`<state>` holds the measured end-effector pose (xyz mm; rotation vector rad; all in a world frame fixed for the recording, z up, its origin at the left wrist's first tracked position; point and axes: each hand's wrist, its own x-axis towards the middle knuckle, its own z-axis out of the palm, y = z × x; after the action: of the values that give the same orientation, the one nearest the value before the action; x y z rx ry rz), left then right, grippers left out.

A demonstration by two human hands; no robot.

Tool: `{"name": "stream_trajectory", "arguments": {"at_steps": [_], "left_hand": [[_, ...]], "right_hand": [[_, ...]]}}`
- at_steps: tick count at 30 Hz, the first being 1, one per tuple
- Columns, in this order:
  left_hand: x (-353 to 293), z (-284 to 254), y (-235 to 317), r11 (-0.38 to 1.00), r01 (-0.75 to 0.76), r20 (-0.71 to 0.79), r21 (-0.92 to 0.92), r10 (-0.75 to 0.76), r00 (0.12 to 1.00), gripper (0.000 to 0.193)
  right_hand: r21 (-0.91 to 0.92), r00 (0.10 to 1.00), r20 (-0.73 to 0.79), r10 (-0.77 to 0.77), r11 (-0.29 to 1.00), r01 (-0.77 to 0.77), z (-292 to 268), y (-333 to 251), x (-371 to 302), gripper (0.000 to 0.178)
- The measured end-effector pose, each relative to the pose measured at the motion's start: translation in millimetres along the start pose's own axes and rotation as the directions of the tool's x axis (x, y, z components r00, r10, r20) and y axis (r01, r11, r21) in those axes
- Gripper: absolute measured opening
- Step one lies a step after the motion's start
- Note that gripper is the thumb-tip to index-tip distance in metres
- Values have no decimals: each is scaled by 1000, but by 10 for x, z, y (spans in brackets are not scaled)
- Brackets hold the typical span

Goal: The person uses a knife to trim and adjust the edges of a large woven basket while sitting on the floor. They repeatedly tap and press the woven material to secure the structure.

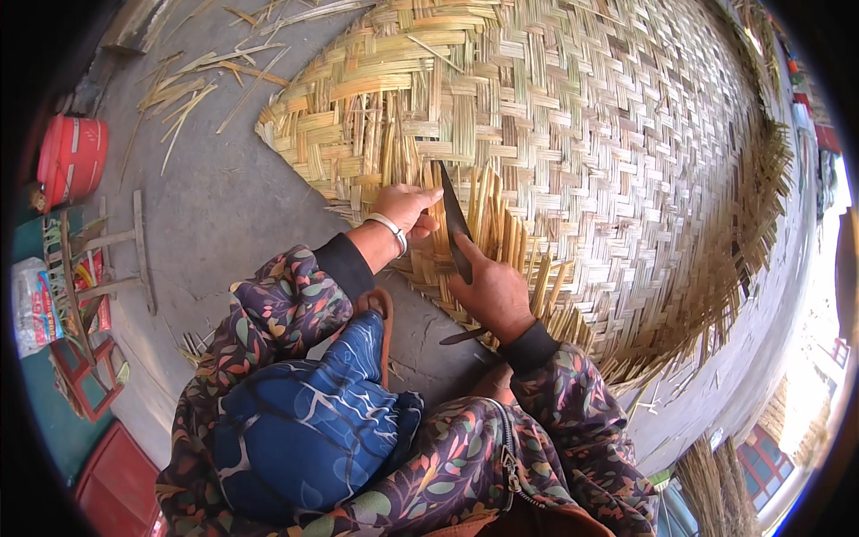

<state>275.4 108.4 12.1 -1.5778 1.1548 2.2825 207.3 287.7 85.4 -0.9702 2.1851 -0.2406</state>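
Observation:
A large woven reed mat [573, 134] spreads ahead and to the right, with loose strip ends [501, 215] sticking up along its near edge. My right hand [494, 291] is closed around a knife [455, 215], whose dark blade points away from me across those strips. Just left of the blade, my left hand [407, 210] has its fingers pinched on a reed strip [433, 170] at the mat's edge. The fingers partly hide that strip. A dark, flat, pointed piece [463, 336] shows beneath my right wrist; I cannot tell what it is.
Cut reed scraps [183, 94] litter the grey floor [224, 197] at the far left. A red bucket [73, 159] stands at the left rim, with a wooden frame [139, 251] nearer me. Bundled dry stalks [716, 483] are at lower right.

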Motion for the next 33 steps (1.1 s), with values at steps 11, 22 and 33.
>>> {"name": "stream_trajectory", "arguments": {"at_steps": [11,22,33], "left_hand": [[-133,-93,80,661,-315,92,681,350,932,42],[-84,-89,3,809,-252,21,532,284,959,38],[1,-115,-59,309,-424,124,851,667,734,42]], "right_hand": [[-66,1000,-1,-22,998,22,-23,-51,-3,63],[-98,1000,10,-18,995,19,-46,-85,-41,65],[-109,999,33,6,994,-3,-10,-57,-13,64]]}}
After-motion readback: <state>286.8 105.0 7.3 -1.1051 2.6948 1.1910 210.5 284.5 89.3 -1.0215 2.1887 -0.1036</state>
